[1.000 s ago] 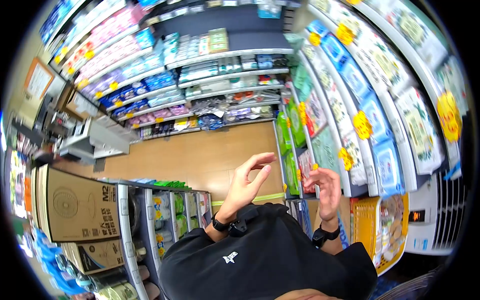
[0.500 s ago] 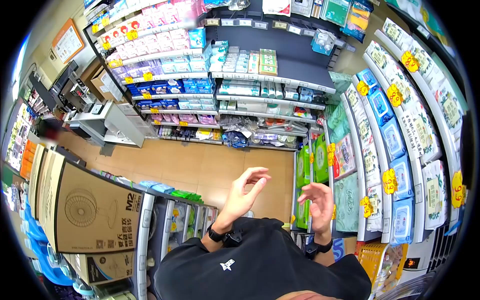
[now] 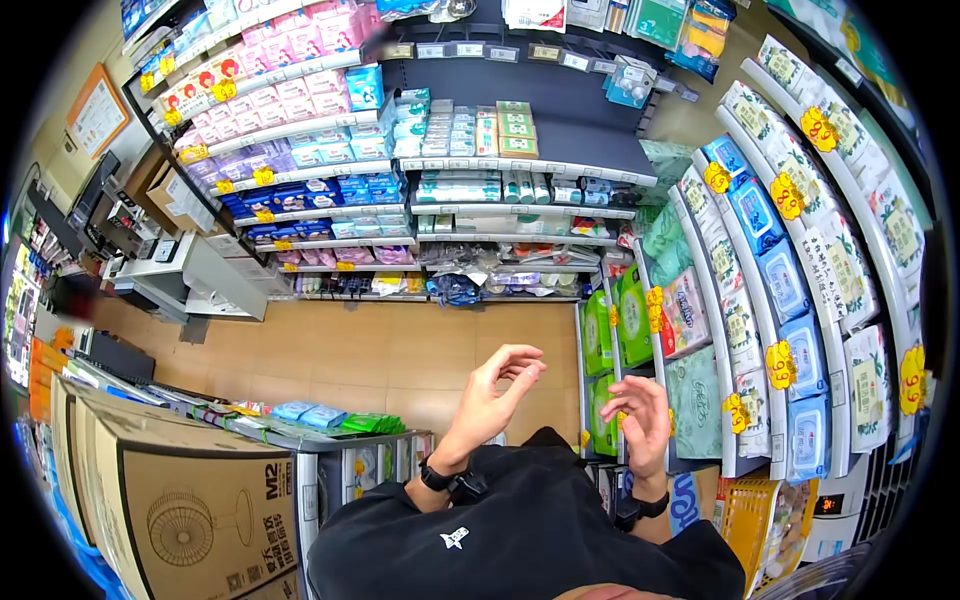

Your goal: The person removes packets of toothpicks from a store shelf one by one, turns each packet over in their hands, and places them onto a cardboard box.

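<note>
Both hands are raised in front of the black shirt (image 3: 520,530), a dark band on each wrist. My left hand (image 3: 492,400) is above the tiled floor (image 3: 400,345), its fingers loosely curved, thumb apart, holding nothing. To its right, my right hand (image 3: 640,420) has bent, separated fingers and nothing in them. A gap lies between the two hands, and neither touches any goods. Beyond my right hand stand green packs (image 3: 597,335) and a pale green pack (image 3: 692,400) on the right shelving.
A fan carton (image 3: 200,520) stands at the lower left by a low shelf. Stocked shelves (image 3: 520,168) run across the back; blue wipe packs (image 3: 785,280) line the right. A yellow basket (image 3: 745,510) is at lower right, a grey counter (image 3: 215,275) at far left.
The view has swung and tilted, so the shelves and carton appear shifted. My hands keep nearly the same pose in front of the body, still apart and without goods.
</note>
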`<state>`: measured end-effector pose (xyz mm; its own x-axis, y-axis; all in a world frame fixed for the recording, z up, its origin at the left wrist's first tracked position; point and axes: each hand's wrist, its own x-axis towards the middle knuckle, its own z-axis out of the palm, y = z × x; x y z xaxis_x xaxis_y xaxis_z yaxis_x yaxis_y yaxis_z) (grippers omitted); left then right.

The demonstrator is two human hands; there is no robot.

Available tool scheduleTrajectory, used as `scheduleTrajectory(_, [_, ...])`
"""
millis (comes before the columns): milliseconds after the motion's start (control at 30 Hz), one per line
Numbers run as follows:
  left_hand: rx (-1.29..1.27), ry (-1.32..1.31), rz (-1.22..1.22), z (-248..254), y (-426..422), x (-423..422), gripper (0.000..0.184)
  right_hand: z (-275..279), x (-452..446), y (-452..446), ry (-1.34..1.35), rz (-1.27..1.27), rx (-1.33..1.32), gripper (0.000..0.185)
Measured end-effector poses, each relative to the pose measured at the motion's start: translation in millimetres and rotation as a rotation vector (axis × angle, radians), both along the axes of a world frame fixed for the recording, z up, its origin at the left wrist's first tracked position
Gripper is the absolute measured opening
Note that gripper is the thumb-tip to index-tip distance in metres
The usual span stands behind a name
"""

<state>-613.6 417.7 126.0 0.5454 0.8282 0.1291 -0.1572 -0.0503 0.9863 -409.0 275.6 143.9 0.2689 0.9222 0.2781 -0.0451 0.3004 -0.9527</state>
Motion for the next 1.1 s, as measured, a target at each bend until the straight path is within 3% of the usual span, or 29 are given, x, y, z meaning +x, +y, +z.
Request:
scheduleTrajectory(600, [-0.168, 0.011, 0.19, -13.3, 45.4, 4.9, 0.026, -8.2, 22.1, 92.7, 0.041, 0.168, -0.048, 0.049])
scheduleTrajectory(1100, [-0.082, 0.085, 0.225, -0.6, 156.8, 118.5, 0.026, -13.4, 139.2, 197.8, 0.111, 0.148, -0.045, 0.047])
